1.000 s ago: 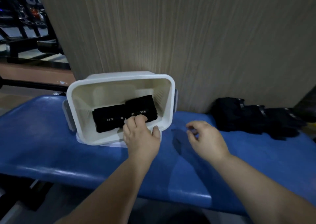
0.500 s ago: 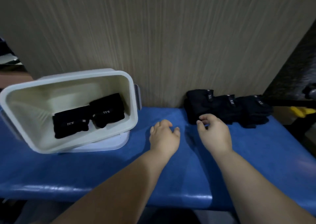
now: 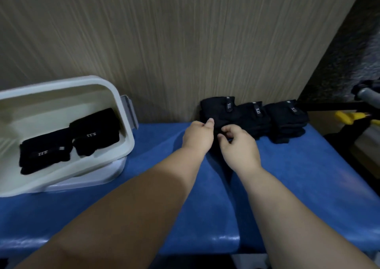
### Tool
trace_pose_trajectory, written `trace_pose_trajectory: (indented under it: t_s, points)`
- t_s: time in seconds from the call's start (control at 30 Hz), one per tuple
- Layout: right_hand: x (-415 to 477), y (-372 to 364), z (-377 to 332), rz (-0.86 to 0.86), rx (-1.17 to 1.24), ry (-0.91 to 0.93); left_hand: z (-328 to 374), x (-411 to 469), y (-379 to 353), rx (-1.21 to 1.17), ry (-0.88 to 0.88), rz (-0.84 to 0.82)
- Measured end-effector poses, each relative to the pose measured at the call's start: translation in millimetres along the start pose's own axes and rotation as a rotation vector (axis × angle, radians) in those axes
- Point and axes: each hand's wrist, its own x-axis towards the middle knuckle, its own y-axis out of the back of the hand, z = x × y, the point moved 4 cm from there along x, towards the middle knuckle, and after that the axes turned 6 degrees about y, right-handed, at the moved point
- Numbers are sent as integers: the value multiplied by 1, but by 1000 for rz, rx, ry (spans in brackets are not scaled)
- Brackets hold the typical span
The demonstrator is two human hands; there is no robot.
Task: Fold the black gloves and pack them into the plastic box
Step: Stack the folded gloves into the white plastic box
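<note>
Item: black gloves (image 3: 255, 114), unfolded stack, lying centre-right of the frame on the blue table (image 3: 308, 176).

Handling: likely soft, light and limp (nothing fragile), so you are best taking the cuff edge at both corners.

Hands: your left hand (image 3: 198, 137) is pinching the leftmost glove (image 3: 220, 109) with curled fingers, and your right hand (image 3: 240, 147) is pinching its near edge.

Plastic box (image 3: 125, 133), at left, is holding two folded gloves (image 3: 67, 143).
</note>
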Motion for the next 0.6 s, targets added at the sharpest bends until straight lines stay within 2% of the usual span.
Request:
trace_pose_trajectory:
  t_s: [0.23, 0.37, 0.5, 0.6]
  points:
    - [4, 1, 0, -11, 22, -35, 11, 9, -5, -49, 68, -40]
    - [2, 10, -6, 124, 32, -65, 16, 8, 0, -228, 19, -35]
    - [-1, 20, -14, 294, 131, -6, 23, -4, 19, -435, -14, -12]
    - [-4, 25, -19, 364, 199, 42, 24, -12, 39, -559, -5, -53]
